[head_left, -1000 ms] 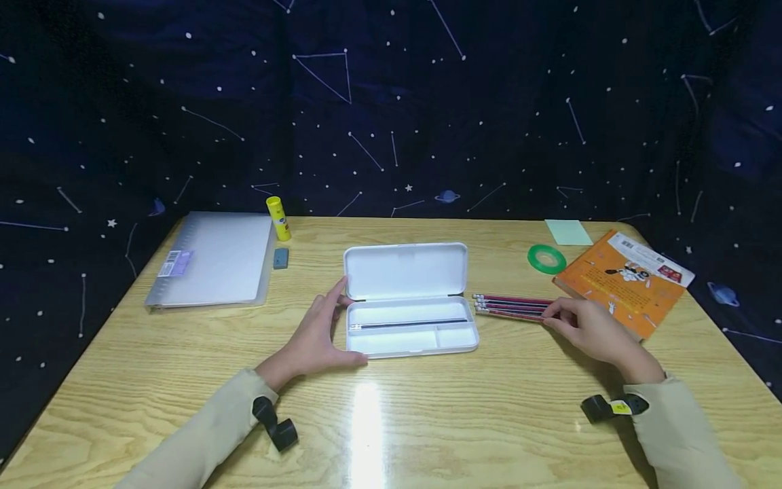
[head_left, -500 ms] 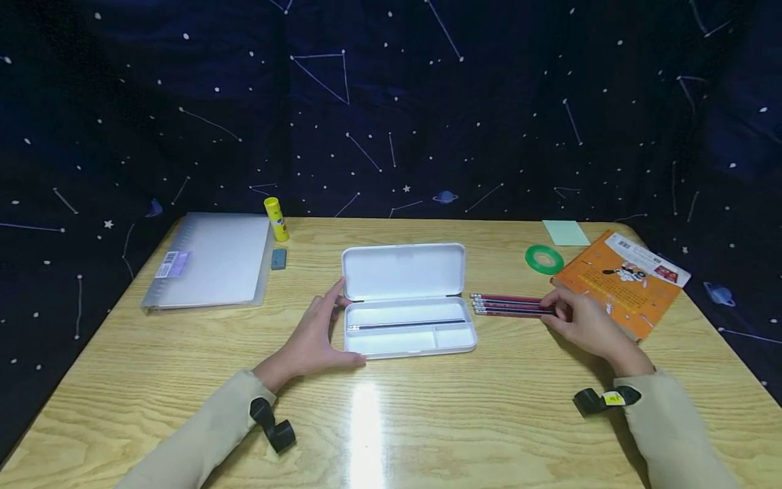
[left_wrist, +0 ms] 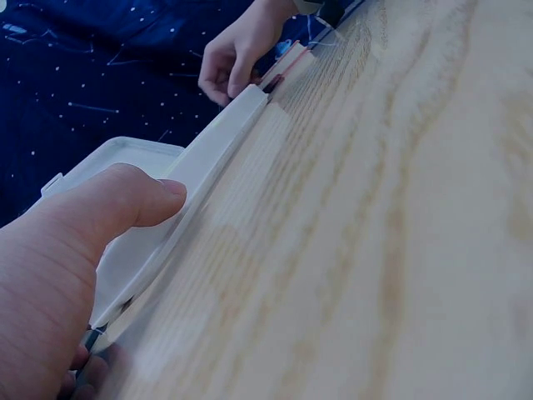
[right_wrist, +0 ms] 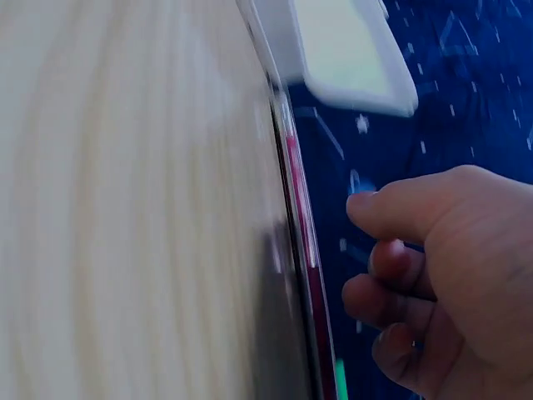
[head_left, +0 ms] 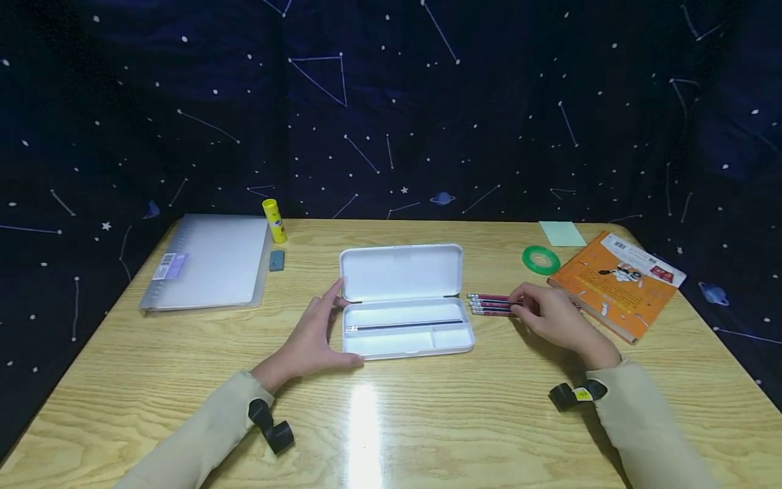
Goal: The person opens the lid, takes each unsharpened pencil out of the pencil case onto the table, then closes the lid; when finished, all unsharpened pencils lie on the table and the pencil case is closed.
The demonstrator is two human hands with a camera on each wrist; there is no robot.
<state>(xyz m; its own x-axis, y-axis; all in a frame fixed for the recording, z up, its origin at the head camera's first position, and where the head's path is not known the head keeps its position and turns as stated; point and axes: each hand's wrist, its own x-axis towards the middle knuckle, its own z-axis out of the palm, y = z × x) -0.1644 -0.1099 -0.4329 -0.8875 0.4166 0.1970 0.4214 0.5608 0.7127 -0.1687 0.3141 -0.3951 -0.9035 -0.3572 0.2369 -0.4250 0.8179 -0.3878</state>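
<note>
Pencils [head_left: 491, 305], red-bodied and bundled side by side, lie on the tabletop [head_left: 391, 421] just right of centre in the head view, their eraser ends pointing at the white pencil case [head_left: 404, 301]. Your right hand [head_left: 550, 318] sits over the far end of that bundle, fingers curled down onto it; the grip looks closed on the pencils, though the head view does not show exactly which fingers pinch. In the right wrist view the pencils [right_wrist: 301, 250] run as a thin red line up the middle of the frame, with your curled fingers [right_wrist: 400, 212] beside them at the right.

Your left hand [head_left: 314, 336] rests at the left end of the case, fingers relaxed and spread against its side, thumb up by the hinge corner. The left wrist view shows that thumb [left_wrist: 125, 204] pressing the case's white edge [left_wrist: 208, 179] in the left half of the frame.

The case stands open at centre, lid leaning back, with one dark pencil [head_left: 406, 325] lying along the divider of its tray.

At upper left lie a clear binder [head_left: 208, 261], a yellow glue stick [head_left: 274, 219] and a small grey eraser [head_left: 277, 260]. At upper right are a green tape roll [head_left: 540, 259], a pale green note pad [head_left: 563, 233] and an orange book [head_left: 617, 282].
</note>
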